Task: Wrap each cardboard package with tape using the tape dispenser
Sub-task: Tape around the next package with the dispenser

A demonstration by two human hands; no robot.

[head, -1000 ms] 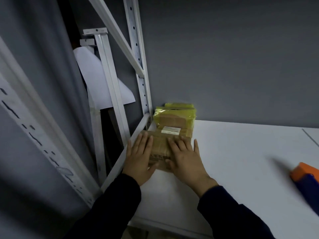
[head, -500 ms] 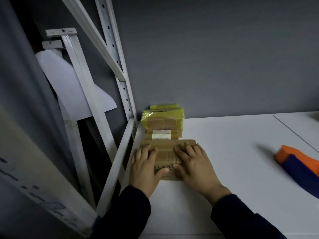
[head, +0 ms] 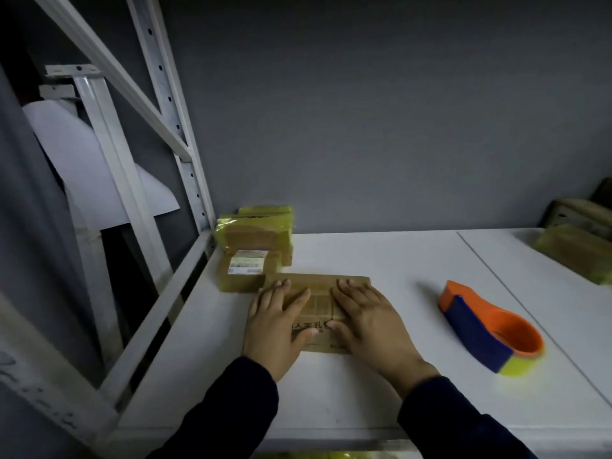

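Head view, forward and down, close over shelf [head: 381,256]

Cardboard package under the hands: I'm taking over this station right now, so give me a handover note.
Left hand and right hand: both flat, fingers straight, pressing the plain cardboard package on the white table.
Tape dispenser: lies untouched to the right of the hands.
Done: yellow-taped packages stacked at the back left; a labelled package sits before them.
Left: no yellow tape shows on the package under the hands; far-right packages are too blurred to judge.
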